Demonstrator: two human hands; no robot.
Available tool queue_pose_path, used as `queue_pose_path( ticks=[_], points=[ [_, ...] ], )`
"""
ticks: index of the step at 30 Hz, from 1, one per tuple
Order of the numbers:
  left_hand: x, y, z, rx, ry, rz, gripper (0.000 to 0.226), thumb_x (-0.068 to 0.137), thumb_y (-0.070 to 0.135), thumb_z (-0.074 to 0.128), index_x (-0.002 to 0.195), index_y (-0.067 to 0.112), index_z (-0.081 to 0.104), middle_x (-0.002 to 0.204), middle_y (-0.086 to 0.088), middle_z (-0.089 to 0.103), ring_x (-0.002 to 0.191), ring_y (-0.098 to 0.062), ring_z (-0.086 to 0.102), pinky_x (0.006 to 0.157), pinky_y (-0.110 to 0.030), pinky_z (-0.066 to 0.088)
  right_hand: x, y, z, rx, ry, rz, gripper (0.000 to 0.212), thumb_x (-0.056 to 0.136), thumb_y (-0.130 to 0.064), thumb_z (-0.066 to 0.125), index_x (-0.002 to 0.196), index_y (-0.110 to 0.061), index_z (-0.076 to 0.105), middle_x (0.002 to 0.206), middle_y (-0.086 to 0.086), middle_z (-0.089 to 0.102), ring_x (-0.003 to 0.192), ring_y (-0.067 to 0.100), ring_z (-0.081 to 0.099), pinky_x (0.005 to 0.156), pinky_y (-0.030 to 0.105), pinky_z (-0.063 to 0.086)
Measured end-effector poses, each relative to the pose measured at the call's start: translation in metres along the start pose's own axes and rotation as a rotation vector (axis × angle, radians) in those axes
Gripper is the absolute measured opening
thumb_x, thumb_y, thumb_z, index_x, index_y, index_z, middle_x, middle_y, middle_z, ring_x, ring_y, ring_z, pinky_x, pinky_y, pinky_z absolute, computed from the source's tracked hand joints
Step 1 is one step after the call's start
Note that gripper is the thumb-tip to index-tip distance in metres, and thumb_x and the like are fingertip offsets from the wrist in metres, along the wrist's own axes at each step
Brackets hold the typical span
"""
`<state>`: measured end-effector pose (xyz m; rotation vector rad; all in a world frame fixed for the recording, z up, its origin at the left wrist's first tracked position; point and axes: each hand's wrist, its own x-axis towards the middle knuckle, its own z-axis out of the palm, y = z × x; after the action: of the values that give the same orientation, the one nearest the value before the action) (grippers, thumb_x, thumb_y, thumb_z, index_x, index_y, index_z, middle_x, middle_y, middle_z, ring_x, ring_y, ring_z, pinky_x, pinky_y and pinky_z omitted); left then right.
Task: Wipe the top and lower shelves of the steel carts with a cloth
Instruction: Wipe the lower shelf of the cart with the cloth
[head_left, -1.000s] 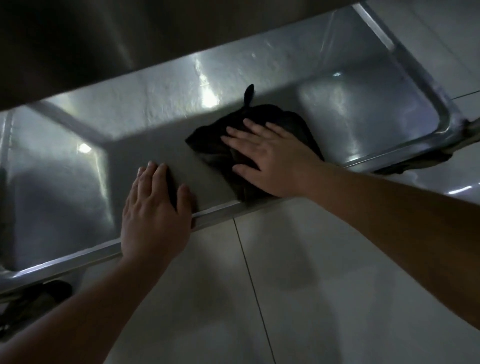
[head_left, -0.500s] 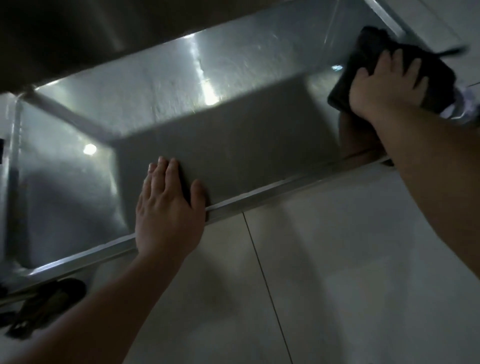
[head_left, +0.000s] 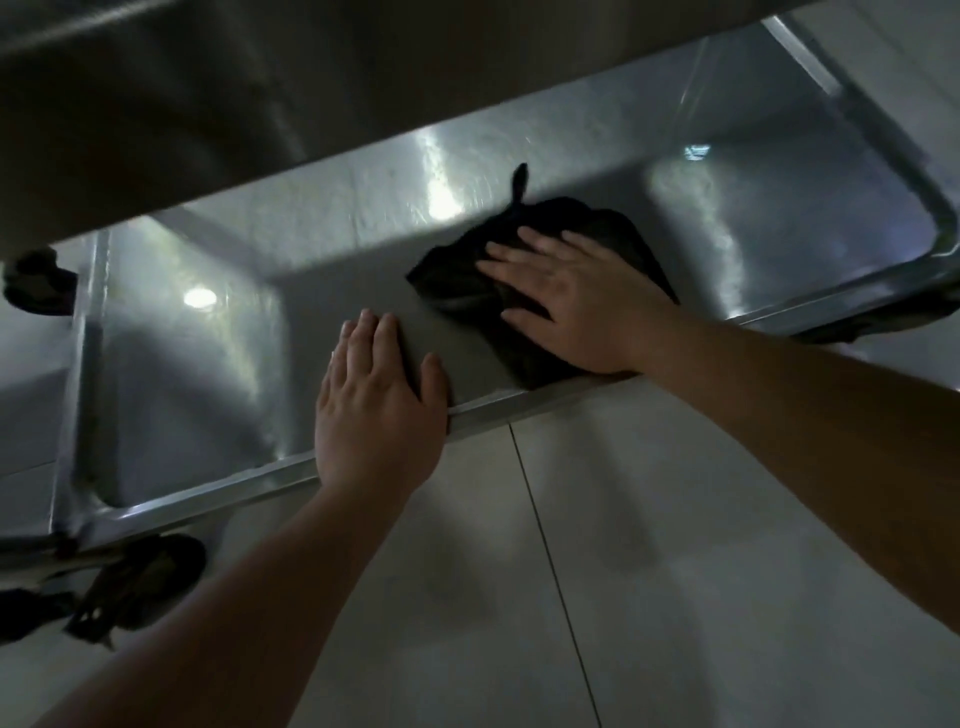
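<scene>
The steel cart's lower shelf (head_left: 208, 374) lies below me, a shiny tray with a raised rim. A dark cloth (head_left: 452, 280) sits bunched near the middle of the shelf, close to the front rim. My right hand (head_left: 576, 301) presses flat on the cloth with its fingers spread. My left hand (head_left: 374, 405) rests over the front rim, fingers straight on the shelf surface, thumb alongside the rim. The cart's top shelf (head_left: 182, 114) overhangs the back of the lower shelf and hides that part.
Pale tiled floor (head_left: 623, 571) spreads in front of the cart. A dark caster wheel (head_left: 140, 587) sits under the front left corner, another (head_left: 36, 280) at the back left. A vertical post stands at the shelf's left end.
My right hand has swept the cloth back from the shelf's far right corner to the middle near the front rim. The left hand has stayed on the rim.
</scene>
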<state>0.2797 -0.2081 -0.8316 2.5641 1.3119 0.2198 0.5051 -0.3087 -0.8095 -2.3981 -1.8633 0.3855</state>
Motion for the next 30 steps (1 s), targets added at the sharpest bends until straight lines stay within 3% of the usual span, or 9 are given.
queue_pose_path(
  ticks=[5, 9, 14, 16, 19, 24, 27, 30],
  points=[
    [0.001, -0.001, -0.001, -0.037, -0.021, -0.003, 0.071, 0.103, 0.057, 0.029, 0.164, 0.021, 0.030, 0.175, -0.001, 0.022, 0.162, -0.018, 0.011, 0.132, -0.038, 0.010, -0.061, 0.086, -0.015, 0.028, 0.083, 0.376, 0.075, 0.096, -0.063, 0.026, 0.166, -0.035, 0.026, 0.174, -0.011, 0.020, 0.162, 0.022, 0.016, 0.129, 0.049, 0.016],
    [0.000, -0.001, -0.001, -0.047, -0.021, -0.002, 0.073, 0.102, 0.058, 0.027, 0.165, 0.021, 0.029, 0.175, -0.001, 0.021, 0.162, -0.017, 0.009, 0.131, -0.036, 0.007, -0.086, 0.161, -0.030, 0.052, 0.116, 0.766, 0.079, 0.097, -0.064, 0.024, 0.167, -0.028, 0.022, 0.176, -0.004, 0.015, 0.161, 0.031, 0.015, 0.129, 0.056, 0.013],
    [0.003, 0.000, 0.000, -0.049, -0.067, -0.007, 0.072, 0.107, 0.055, 0.028, 0.168, 0.018, 0.022, 0.177, -0.004, 0.013, 0.163, -0.019, 0.002, 0.129, -0.033, -0.002, -0.053, 0.129, -0.021, 0.113, 0.160, 1.048, 0.073, 0.104, -0.057, 0.017, 0.169, -0.023, 0.011, 0.178, 0.000, 0.004, 0.162, 0.035, 0.003, 0.128, 0.060, 0.006],
    [0.005, 0.001, -0.005, -0.076, -0.111, -0.001, 0.069, 0.109, 0.052, 0.031, 0.167, 0.017, 0.022, 0.177, -0.004, 0.012, 0.163, -0.019, 0.001, 0.131, -0.035, 0.000, -0.027, 0.088, -0.016, 0.121, 0.130, 0.977, 0.072, 0.105, -0.055, 0.017, 0.169, -0.023, 0.009, 0.178, -0.001, 0.002, 0.162, 0.035, 0.001, 0.129, 0.059, 0.005],
    [0.015, -0.003, -0.018, -0.145, -0.162, 0.013, 0.062, 0.108, 0.049, 0.037, 0.161, 0.017, 0.035, 0.173, -0.004, 0.022, 0.162, -0.022, 0.012, 0.131, -0.042, 0.012, 0.013, 0.013, -0.005, 0.079, 0.104, 0.704, 0.070, 0.107, -0.055, 0.019, 0.169, -0.024, 0.010, 0.178, -0.002, 0.002, 0.163, 0.032, 0.000, 0.129, 0.056, 0.005],
    [0.021, -0.053, -0.054, -0.100, 0.004, -0.064, 0.051, 0.106, 0.039, 0.049, 0.153, 0.018, 0.047, 0.161, -0.007, 0.042, 0.149, -0.030, 0.036, 0.122, -0.043, 0.028, 0.044, -0.102, 0.021, -0.011, -0.067, 0.105, 0.069, 0.107, -0.061, 0.018, 0.168, -0.034, 0.001, 0.176, -0.012, -0.008, 0.162, 0.021, -0.012, 0.129, 0.050, -0.006],
    [0.022, -0.107, -0.077, -0.047, -0.040, -0.197, 0.049, 0.108, 0.038, 0.046, 0.153, 0.020, 0.047, 0.164, -0.004, 0.036, 0.151, -0.028, 0.032, 0.120, -0.048, 0.029, 0.038, -0.115, 0.028, -0.028, -0.132, -0.166, 0.068, 0.105, -0.066, 0.016, 0.166, -0.042, -0.003, 0.173, -0.023, -0.012, 0.160, 0.010, -0.019, 0.128, 0.043, -0.012],
    [0.015, -0.163, -0.093, 0.101, -0.148, -0.218, 0.048, 0.108, 0.037, 0.050, 0.152, 0.017, 0.047, 0.167, -0.005, 0.027, 0.156, -0.025, 0.019, 0.123, -0.052, 0.025, 0.028, -0.095, 0.021, -0.007, -0.113, -0.203, 0.069, 0.102, -0.069, 0.019, 0.166, -0.047, 0.004, 0.172, -0.027, -0.004, 0.159, 0.003, -0.013, 0.129, 0.038, -0.008]
  ],
)
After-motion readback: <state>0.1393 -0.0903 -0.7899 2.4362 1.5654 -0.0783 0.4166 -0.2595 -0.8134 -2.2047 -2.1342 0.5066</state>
